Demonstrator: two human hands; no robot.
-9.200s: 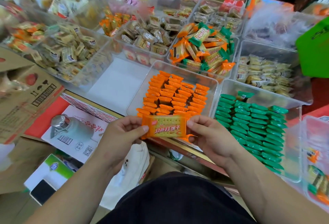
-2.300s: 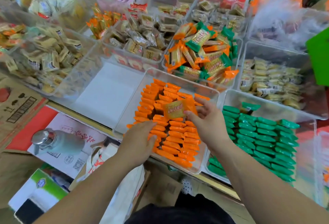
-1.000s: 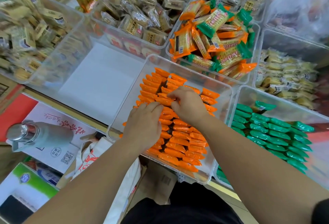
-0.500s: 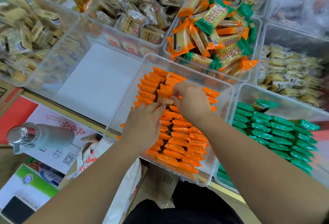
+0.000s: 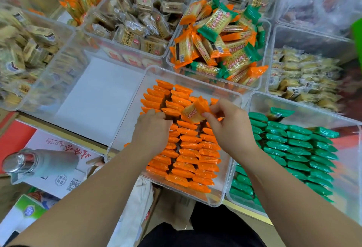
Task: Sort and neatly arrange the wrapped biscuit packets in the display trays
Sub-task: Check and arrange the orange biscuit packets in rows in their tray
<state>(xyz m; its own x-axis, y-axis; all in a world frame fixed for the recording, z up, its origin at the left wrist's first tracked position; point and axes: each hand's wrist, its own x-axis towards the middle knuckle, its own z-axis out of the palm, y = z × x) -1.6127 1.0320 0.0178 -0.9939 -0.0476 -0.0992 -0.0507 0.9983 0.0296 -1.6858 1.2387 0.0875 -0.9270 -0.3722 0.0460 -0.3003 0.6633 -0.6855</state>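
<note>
A clear tray in front of me holds three rows of orange biscuit packets standing on edge. My right hand pinches one orange packet lifted and tilted above the middle row. My left hand rests on the left row, its fingertips curled onto the packets there. To the right, another clear tray holds rows of green packets. Behind, a tray is heaped with mixed orange and green packets.
An empty clear tray with a white bottom sits to the left. Trays of beige and yellow wrapped biscuits fill the back and sides. A steel flask lies on a carton at lower left, below the counter edge.
My right hand has lifted one orange packet out of the middle row and tilted it. My left hand stays on the left row. The view moved closer to the trays.
</note>
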